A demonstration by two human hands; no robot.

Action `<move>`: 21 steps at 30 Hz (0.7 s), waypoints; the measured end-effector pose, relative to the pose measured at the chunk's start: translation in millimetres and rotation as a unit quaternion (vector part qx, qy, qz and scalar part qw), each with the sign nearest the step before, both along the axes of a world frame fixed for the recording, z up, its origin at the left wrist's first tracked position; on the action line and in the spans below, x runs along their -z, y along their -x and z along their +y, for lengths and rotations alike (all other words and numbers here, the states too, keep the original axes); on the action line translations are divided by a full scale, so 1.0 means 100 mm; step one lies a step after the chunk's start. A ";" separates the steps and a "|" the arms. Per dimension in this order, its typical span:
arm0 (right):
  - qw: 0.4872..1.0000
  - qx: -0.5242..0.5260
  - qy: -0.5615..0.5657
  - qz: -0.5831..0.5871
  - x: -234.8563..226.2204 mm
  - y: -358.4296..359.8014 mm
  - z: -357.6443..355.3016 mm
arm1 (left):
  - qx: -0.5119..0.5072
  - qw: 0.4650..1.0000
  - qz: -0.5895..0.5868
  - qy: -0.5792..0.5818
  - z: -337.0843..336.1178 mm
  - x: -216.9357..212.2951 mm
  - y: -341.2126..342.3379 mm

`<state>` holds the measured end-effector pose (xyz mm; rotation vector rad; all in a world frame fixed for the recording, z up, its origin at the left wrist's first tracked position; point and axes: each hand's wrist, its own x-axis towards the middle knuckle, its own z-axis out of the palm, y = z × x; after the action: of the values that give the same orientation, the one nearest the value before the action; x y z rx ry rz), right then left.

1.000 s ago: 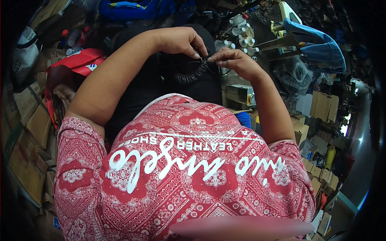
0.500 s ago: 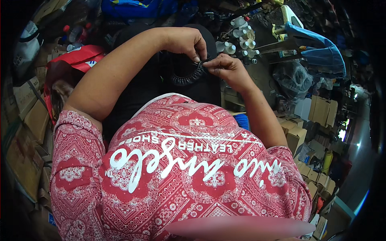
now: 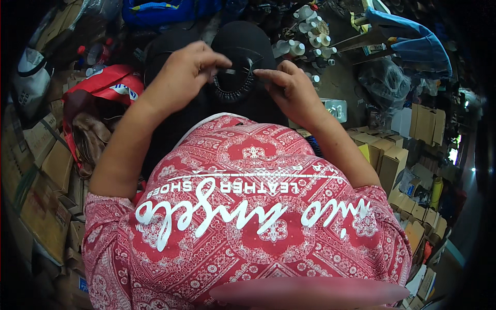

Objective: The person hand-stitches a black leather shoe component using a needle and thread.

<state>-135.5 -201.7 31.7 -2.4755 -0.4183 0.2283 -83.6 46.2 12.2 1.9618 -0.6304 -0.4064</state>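
Observation:
A black curved strip with a row of ridges or notches along its outer edge [image 3: 233,96] forms an open loop over my black-clad lap [image 3: 243,39]. Its right end is pinched by my right hand [image 3: 294,93], index fingertip pressed to it. My left hand [image 3: 188,72] is off to the left of the strip's upper end, fingers bent and slightly blurred. A small pale sliver shows near its fingertips; whether it is held, and what it is, stays unclear. Thin light lines lie near the strip's right end, too fine to name.
Several capped bottles [image 3: 310,31] stand beyond my right hand. Nearby are a chair with blue cloth [image 3: 408,39], a clear plastic bag [image 3: 383,82] and cardboard boxes [image 3: 390,163]. A red bag [image 3: 106,80] lies to the left, a blue bag [image 3: 170,11] beyond my knees.
My left hand has let go of the strip's end and moved left and slightly down. My right hand stays at the strip, which now hangs a little lower and further left.

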 end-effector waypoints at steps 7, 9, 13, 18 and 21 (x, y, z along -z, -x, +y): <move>0.998 -0.017 0.039 -0.051 0.08 0.05 -0.02 | -0.008 0.981 -0.154 -0.116 0.30 0.02 0.21; 0.998 -0.021 0.030 -0.048 0.09 0.05 -0.04 | -0.032 0.977 -0.153 -0.143 0.45 -0.05 0.21; 0.994 -0.026 0.064 -0.088 0.13 0.11 -0.03 | -0.110 0.951 -0.172 -0.234 0.68 -0.11 0.16; 0.992 -0.029 0.075 -0.098 0.15 0.14 -0.01 | -0.084 0.986 -0.144 -0.019 0.27 -0.15 0.28; 0.994 -0.022 0.070 -0.083 0.14 0.11 -0.02 | -0.058 0.993 -0.100 -0.006 0.03 0.04 0.33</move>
<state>-146.9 -204.1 18.1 -2.6354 -0.5441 0.0729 -116.8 48.8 8.4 2.0549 -0.6358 -0.1431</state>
